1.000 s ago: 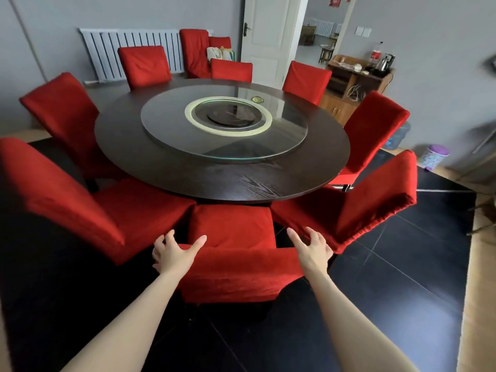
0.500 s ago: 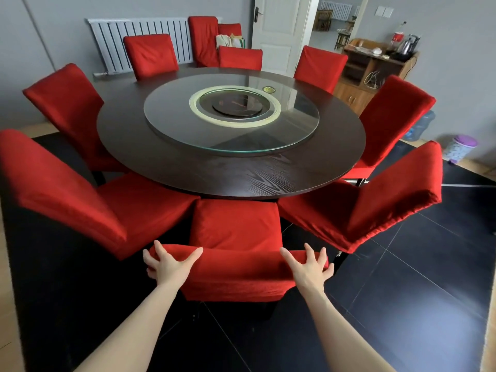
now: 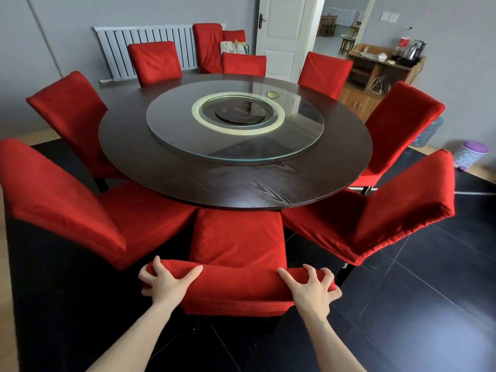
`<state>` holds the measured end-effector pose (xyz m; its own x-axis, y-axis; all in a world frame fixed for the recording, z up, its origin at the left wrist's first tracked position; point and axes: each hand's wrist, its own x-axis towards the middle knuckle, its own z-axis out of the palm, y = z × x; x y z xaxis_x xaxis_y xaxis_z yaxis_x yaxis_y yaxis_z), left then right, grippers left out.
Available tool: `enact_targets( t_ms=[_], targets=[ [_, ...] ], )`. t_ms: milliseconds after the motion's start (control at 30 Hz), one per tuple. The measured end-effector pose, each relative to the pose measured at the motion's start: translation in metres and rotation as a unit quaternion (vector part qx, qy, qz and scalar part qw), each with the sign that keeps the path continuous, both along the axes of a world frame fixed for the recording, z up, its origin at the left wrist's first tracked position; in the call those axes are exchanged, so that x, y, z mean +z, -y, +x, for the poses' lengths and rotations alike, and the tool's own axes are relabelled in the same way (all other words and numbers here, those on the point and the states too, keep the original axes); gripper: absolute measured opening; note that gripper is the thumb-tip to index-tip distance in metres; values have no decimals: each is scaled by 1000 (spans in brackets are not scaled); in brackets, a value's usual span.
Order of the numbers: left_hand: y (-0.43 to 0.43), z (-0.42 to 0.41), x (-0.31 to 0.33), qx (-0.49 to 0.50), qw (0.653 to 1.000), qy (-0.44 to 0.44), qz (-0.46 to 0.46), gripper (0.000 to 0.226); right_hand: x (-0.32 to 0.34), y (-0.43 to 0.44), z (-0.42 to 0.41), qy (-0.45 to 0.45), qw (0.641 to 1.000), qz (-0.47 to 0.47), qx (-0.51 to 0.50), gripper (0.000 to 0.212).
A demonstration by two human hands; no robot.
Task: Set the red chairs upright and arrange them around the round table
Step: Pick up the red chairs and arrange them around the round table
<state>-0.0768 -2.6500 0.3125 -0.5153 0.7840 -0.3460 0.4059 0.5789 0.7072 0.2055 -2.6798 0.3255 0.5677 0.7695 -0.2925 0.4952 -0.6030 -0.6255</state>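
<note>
Fingers point(image 3: 157, 264) of the left hand point(image 3: 163, 284) and right hand point(image 3: 311, 287) curl over the backrest top of the nearest red chair point(image 3: 239, 237), clamping it. Neighbouring chairs point(image 3: 80, 210) crowd its seat at 9 and 3 o'clock. Half a second ago both hands were spread open. The chair stands at the round table's point(image 3: 255, 189) 6 o'clock, facing 12, its backrest running 9 to 3.

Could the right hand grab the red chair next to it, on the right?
Probably yes. The right hand grips the near chair's back, and the neighbouring chair stands just beside it, nothing between.
</note>
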Motion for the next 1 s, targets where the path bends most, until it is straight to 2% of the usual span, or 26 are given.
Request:
enact_targets(
  t_ms=[167, 400, 700, 1000],
  targets=[
    [-1, -3, 1, -10, 1000, -13, 6, 114, 0, 2, -1, 41, 999, -11, 12, 82],
    [0, -1, 5, -18, 1000, -17, 8, 111, -2, 14, -2, 43, 999, -9, 7, 79],
    [1, 3, 3, -7, 1000, -4, 26, 111, -16, 7, 6, 3, 1000, 24, 2, 97],
    [3, 12, 0, 4, 999, 13, 50, 110, -17, -2, 12, 15, 999, 34, -12, 95]
  ],
)
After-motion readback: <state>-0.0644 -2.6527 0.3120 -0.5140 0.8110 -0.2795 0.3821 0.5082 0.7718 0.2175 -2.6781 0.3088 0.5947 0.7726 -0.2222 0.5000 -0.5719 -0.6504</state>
